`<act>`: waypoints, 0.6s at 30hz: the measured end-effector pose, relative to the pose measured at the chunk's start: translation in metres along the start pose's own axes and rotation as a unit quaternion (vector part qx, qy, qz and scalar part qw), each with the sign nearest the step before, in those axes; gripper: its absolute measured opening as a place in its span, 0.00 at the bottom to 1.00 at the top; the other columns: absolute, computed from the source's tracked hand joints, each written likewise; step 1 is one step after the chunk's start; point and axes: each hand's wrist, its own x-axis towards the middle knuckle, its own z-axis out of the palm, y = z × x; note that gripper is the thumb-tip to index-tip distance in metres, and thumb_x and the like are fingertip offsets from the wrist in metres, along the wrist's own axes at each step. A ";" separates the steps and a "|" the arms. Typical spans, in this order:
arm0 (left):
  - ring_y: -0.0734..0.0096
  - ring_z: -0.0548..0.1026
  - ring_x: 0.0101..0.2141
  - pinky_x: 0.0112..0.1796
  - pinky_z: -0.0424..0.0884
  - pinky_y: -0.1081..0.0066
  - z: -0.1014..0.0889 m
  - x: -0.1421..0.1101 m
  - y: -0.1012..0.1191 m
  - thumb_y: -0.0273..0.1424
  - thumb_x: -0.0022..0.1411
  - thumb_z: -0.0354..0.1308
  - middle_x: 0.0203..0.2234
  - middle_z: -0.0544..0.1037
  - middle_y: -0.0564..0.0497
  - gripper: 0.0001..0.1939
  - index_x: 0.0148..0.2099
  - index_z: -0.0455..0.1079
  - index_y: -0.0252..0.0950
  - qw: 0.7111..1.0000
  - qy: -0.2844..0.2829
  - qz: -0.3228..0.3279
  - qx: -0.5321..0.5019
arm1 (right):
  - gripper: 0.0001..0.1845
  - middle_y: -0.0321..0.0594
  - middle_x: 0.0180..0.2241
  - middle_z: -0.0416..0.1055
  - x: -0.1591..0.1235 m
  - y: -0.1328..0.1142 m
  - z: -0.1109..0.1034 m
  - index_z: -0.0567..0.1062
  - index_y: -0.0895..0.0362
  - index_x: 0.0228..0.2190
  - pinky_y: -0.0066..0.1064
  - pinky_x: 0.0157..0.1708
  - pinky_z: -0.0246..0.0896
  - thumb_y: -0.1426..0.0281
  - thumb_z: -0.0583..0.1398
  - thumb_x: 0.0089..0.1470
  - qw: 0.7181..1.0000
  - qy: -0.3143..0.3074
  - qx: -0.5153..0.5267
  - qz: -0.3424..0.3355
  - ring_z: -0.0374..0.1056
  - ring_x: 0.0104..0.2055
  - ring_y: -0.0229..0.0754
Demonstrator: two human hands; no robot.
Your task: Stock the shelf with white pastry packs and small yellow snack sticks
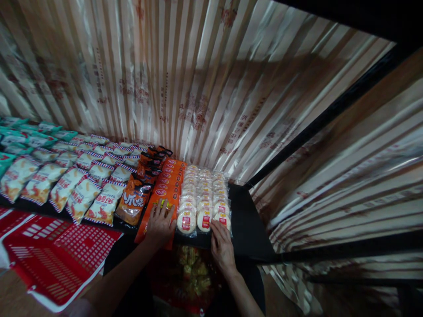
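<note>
The left hand [161, 222] lies open and palm down, fingers spread, on the near end of the flat, glossy orange packets [170, 176], which overlap in a row on the black bench [246, 215]. The right hand [223, 246] has its fingers loosely bent, their tips touching the near end of the clear-wrapped, round white crackers [187, 221] with red labels; whether it pinches one cannot be told. These crackers stand in three columns just right of the orange packets.

Left of the orange packets is a row of puffy orange-and-brown snack bags [132, 200], and beyond it several rows of white snack bags [82, 196] with striped edges. Teal bags [39, 140] lie at the far left. Below the bench, at left, sits a red plastic basket [62, 259] with a slotted wall; yellow-green wrapped pieces [194, 270] show between the forearms. Pale striped plastic sheeting [148, 66] hangs behind, and a black pole [317, 123] slants across the right.
</note>
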 end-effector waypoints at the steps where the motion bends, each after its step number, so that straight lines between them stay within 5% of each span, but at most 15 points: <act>1: 0.45 0.60 0.58 0.55 0.57 0.48 0.000 0.000 0.000 0.38 0.61 0.51 0.56 0.66 0.38 0.22 0.54 0.70 0.36 1.000 -0.002 -0.001 0.000 | 0.24 0.45 0.51 0.69 0.000 0.000 0.000 0.69 0.54 0.52 0.49 0.52 0.63 0.78 0.50 0.55 1.000 0.002 0.002 -0.001 0.61 0.56 0.48; 18: 0.49 0.66 0.54 0.50 0.62 0.52 0.010 0.006 -0.009 0.29 0.63 0.46 0.52 0.71 0.40 0.19 0.53 0.70 0.34 1.000 0.002 -0.001 0.011 | 0.24 0.43 0.50 0.70 -0.001 0.004 0.003 0.69 0.54 0.51 0.49 0.51 0.64 0.79 0.51 0.54 1.000 0.018 0.009 -0.012 0.62 0.54 0.48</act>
